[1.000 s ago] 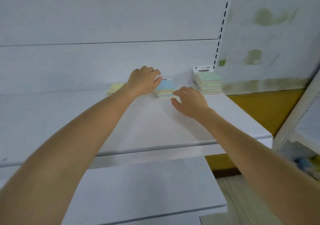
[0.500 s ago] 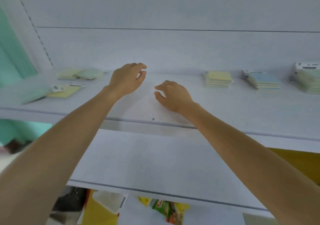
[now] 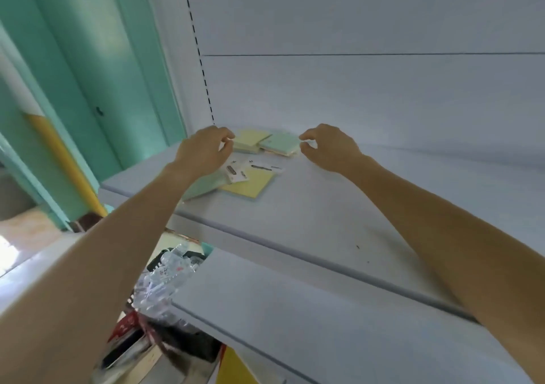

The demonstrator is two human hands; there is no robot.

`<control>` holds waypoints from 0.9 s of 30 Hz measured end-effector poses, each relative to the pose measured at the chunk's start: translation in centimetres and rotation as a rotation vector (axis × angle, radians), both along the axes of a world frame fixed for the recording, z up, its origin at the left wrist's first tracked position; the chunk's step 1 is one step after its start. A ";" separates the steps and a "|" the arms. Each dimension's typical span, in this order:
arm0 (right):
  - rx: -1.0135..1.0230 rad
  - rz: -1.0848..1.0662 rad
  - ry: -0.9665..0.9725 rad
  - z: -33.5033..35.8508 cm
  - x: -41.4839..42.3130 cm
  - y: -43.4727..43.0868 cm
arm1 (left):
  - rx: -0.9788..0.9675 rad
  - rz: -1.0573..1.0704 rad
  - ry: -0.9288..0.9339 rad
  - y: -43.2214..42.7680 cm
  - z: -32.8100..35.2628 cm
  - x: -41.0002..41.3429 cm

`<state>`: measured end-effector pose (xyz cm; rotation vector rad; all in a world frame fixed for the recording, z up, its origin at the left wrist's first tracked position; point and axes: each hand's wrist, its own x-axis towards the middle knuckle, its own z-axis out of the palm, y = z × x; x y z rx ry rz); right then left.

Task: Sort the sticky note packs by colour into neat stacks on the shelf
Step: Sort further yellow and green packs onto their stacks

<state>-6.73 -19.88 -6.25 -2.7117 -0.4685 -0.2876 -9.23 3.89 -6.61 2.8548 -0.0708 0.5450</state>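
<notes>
Sticky note packs lie in a loose cluster at the left end of the white shelf (image 3: 339, 206), just above the middle of the frame. At the back a pale yellow pack (image 3: 250, 138) sits flat, and a mint green pack (image 3: 281, 143) overlaps its right edge, tilted a little, with cream-coloured layers showing along its near side. Nearer the camera a brighter yellow pack (image 3: 250, 184) lies askew with a white printed header card at its far edge, and a second green pack (image 3: 203, 187) lies partly hidden under the left forearm. The left hand (image 3: 203, 150) hovers by the back yellow pack, fingers curled and parted, holding nothing. The right hand (image 3: 327, 147) is beside the mint green pack, thumb and fingers parted, also empty; contact cannot be told. Behind stands the white back panel (image 3: 368, 88), and a teal wall (image 3: 103, 59) fills the upper left.
</notes>
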 end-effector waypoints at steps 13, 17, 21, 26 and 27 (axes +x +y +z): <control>0.040 -0.436 0.264 -0.7 6.9 7.7 | -0.102 -0.220 0.186 6.9 -1.3 12.1; 0.197 -0.497 0.285 -1.0 6.7 8.0 | -0.204 -0.239 0.323 5.8 -1.4 14.5; 0.292 -0.515 0.257 -1.1 5.9 8.2 | -0.318 -0.299 0.372 5.4 -1.1 15.7; 0.446 -0.483 0.336 -0.6 5.2 7.9 | -0.415 -0.371 0.395 6.1 -0.4 15.8; 0.457 -0.482 0.341 -0.6 5.0 7.8 | -0.441 -0.377 0.407 6.4 -0.4 15.7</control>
